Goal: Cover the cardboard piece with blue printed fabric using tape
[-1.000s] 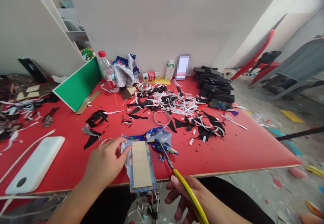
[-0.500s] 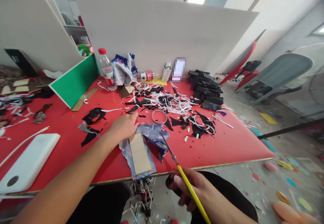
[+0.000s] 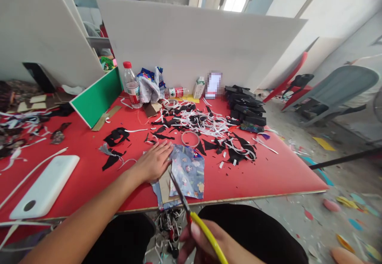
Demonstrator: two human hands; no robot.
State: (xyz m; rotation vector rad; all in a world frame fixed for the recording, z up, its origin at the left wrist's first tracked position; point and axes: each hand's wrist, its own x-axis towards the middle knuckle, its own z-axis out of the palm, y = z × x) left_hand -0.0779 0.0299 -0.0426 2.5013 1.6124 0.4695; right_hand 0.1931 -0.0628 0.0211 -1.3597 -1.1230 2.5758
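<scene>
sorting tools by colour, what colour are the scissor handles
Yellow: the scissor handles show best in the head view, gripped by the right hand.

- Red table (image 3: 268, 176), its middle strewn with black and white paper scraps (image 3: 209, 123).
- Water bottle (image 3: 132, 91) and green board (image 3: 95, 97) stand at the back left.
- White power bank (image 3: 44, 186) lies at the near left.
- Patterned cloth (image 3: 189, 170) lies at the front edge.

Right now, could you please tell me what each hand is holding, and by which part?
The right hand holds the scissors by their yellow handle. The left hand holds nothing; it lies flat on the patterned sheet.
</scene>
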